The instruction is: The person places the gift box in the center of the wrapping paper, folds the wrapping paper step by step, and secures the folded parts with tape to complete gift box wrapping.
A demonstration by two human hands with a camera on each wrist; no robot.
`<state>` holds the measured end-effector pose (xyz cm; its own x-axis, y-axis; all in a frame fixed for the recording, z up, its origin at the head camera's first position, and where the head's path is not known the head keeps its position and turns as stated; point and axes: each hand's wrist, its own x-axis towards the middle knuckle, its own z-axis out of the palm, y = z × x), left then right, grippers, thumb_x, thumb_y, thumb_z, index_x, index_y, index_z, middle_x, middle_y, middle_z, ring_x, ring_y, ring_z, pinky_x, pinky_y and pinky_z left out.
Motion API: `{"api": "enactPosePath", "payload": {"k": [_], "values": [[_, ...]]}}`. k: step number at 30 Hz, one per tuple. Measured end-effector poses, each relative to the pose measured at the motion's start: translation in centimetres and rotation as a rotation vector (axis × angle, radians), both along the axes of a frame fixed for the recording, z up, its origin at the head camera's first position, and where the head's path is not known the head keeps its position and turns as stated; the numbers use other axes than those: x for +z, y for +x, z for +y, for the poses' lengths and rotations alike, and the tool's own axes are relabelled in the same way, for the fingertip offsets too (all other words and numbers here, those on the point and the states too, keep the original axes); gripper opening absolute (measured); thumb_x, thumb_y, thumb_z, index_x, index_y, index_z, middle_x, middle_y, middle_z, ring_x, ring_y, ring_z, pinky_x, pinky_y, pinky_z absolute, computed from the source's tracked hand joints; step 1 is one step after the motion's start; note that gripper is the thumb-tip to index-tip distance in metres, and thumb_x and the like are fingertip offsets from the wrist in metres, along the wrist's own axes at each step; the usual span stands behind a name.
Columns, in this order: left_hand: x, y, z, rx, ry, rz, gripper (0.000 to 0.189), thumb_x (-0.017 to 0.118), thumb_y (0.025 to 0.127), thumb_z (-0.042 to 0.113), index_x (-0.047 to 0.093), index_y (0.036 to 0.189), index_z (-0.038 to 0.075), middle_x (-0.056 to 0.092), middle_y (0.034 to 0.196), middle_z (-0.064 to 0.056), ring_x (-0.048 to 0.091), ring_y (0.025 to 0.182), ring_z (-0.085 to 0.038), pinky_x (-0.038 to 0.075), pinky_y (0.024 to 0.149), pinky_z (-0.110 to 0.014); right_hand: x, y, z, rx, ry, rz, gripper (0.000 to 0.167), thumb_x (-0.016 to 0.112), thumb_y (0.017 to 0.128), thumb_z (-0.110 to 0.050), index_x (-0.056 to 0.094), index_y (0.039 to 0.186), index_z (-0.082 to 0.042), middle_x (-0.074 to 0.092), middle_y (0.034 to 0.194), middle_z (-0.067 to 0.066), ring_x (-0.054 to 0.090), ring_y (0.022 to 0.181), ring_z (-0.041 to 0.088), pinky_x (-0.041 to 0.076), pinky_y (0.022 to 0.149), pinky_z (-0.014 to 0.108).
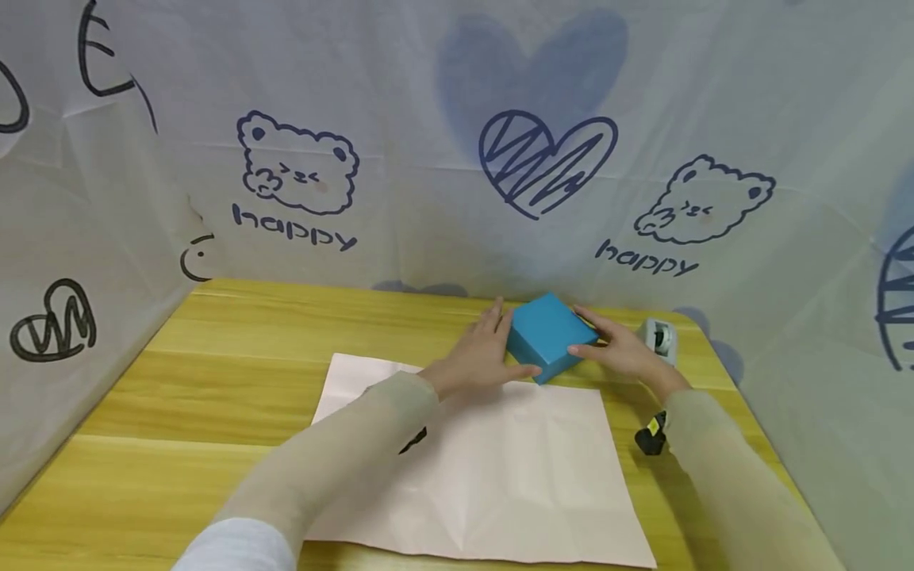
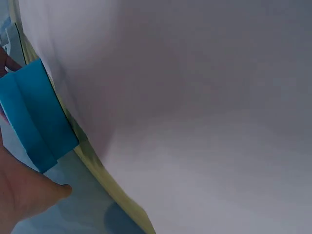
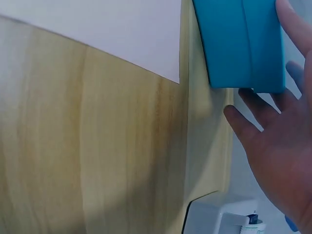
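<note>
A blue box (image 1: 551, 333) with a lid stands near the back edge of the table, just past a sheet of pale pink paper (image 1: 528, 468). My left hand (image 1: 477, 355) is at its left side, fingers straight and thumb spread toward the front corner. On the other side my right hand (image 1: 623, 350) reaches to the box with its fingers extended. In the right wrist view, the fingertips of that hand (image 3: 280, 131) lie right at the end of the box (image 3: 239, 44). The left wrist view has the left thumb apart from the box (image 2: 41, 112).
A grey tape dispenser (image 1: 658, 339) stands just right of my right hand. The creased paper lies flat on the wooden table (image 1: 178, 428). Printed white cloth (image 1: 414, 198) hangs behind the table and along both sides.
</note>
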<state>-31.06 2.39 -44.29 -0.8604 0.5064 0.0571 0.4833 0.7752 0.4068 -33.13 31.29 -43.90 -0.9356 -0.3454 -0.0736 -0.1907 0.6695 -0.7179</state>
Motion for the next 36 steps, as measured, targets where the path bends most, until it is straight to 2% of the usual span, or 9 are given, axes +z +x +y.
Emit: {"api": "enactPosePath", "payload": {"k": [6, 9, 13, 19, 23, 29, 36], "values": [[-0.9, 0.1, 1.6, 0.064, 0.071, -0.132, 0.119, 0.062, 0.090, 0.074, 0.001, 0.168, 0.008, -0.013, 0.174, -0.015, 0.005, 0.160, -0.038, 0.020, 0.127, -0.054, -0.6, -0.7, 0.1, -0.030, 0.004, -0.087, 0.094, 0.072, 0.097, -0.048, 0.018, 0.168, -0.018, 0.020, 0.167, 0.031, 0.025, 0.150, 0.055, 0.028, 0.120, 0.066], [-1.0, 0.2, 2.2, 0.101, 0.110, -0.160, 0.118, 0.066, 0.090, 0.070, 0.001, 0.168, 0.010, -0.015, 0.173, -0.013, 0.016, 0.158, -0.041, 0.026, 0.125, -0.057, -0.9, -0.8, 0.1, -0.046, 0.005, -0.089, 0.096, 0.072, 0.096, -0.050, 0.018, 0.168, -0.020, 0.019, 0.167, 0.032, 0.025, 0.149, 0.056, 0.027, 0.120, 0.066], [-1.1, 0.3, 2.6, 0.128, 0.182, -0.167, 0.115, 0.071, 0.091, 0.063, 0.004, 0.168, 0.010, -0.011, 0.174, -0.014, 0.035, 0.150, -0.044, 0.037, 0.119, -0.058, -0.9, -0.5, 0.0, -0.064, -0.022, -0.086, 0.095, 0.073, 0.096, -0.047, 0.019, 0.168, -0.020, 0.019, 0.167, 0.031, 0.026, 0.149, 0.056, 0.028, 0.120, 0.065], [-1.1, -0.1, 2.7, 0.115, 0.397, -0.211, 0.111, 0.084, 0.086, 0.042, 0.015, 0.166, 0.006, 0.005, 0.170, -0.020, 0.043, 0.144, -0.040, 0.048, 0.111, -0.051, -0.8, -0.2, -0.3, -0.093, -0.057, -0.102, 0.094, 0.075, 0.095, -0.046, 0.020, 0.168, -0.020, 0.019, 0.168, 0.029, 0.025, 0.151, 0.054, 0.028, 0.121, 0.064], [-0.7, -0.3, 2.5, 0.110, 0.463, -0.225, 0.110, 0.088, 0.083, 0.035, 0.020, 0.165, 0.006, 0.011, 0.168, -0.018, 0.044, 0.142, -0.039, 0.048, 0.111, -0.050, -0.7, 0.1, -0.5, -0.100, -0.088, -0.108, 0.094, 0.074, 0.096, -0.045, 0.020, 0.168, -0.020, 0.018, 0.170, 0.026, 0.023, 0.152, 0.052, 0.026, 0.121, 0.063], [0.6, -0.3, 1.4, 0.091, 0.489, -0.206, 0.112, 0.090, 0.081, 0.033, 0.021, 0.165, 0.006, 0.010, 0.169, -0.016, 0.043, 0.142, -0.040, 0.049, 0.110, -0.052, 0.3, 1.2, -1.0, -0.119, -0.151, -0.088, 0.094, 0.074, 0.096, -0.045, 0.018, 0.168, -0.023, 0.016, 0.172, 0.019, 0.019, 0.155, 0.048, 0.024, 0.123, 0.062], [1.8, 0.0, -0.8, 0.022, 0.476, -0.161, 0.115, 0.092, 0.078, 0.036, 0.022, 0.166, 0.008, 0.011, 0.171, -0.015, 0.036, 0.148, -0.038, 0.046, 0.113, -0.052, 1.8, 3.6, -1.5, -0.128, -0.233, -0.022, 0.087, 0.075, 0.096, -0.041, 0.026, 0.166, -0.025, 0.026, 0.170, 0.013, 0.032, 0.152, 0.043, 0.036, 0.119, 0.058]]}}
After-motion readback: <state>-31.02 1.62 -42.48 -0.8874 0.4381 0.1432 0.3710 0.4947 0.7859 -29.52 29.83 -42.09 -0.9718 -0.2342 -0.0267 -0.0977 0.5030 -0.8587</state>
